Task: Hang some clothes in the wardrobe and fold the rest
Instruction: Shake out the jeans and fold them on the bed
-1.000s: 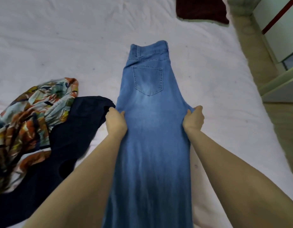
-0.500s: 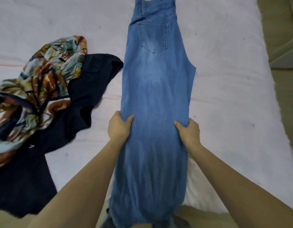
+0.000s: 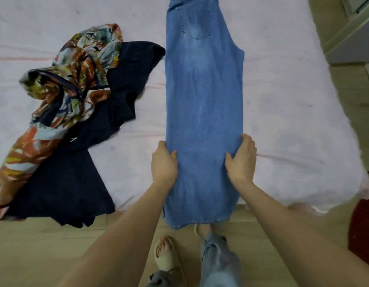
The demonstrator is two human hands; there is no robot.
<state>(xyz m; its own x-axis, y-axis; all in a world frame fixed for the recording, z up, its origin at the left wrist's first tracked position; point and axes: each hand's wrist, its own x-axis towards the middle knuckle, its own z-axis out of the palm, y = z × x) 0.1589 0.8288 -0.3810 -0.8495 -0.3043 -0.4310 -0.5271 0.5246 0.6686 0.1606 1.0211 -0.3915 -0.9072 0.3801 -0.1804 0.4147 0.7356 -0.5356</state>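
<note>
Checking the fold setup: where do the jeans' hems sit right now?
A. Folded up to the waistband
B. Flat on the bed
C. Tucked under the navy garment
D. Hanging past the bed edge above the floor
D: the jeans run off the bed, hems hanging above the wooden floor.

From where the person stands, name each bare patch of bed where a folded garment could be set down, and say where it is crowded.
Widest bare patch: the sheet right of the jeans, out to the bed's right edge. A narrower strip lies between the jeans and the navy garment. Crowded: the left side, where the floral garment lies over the navy one.
</note>
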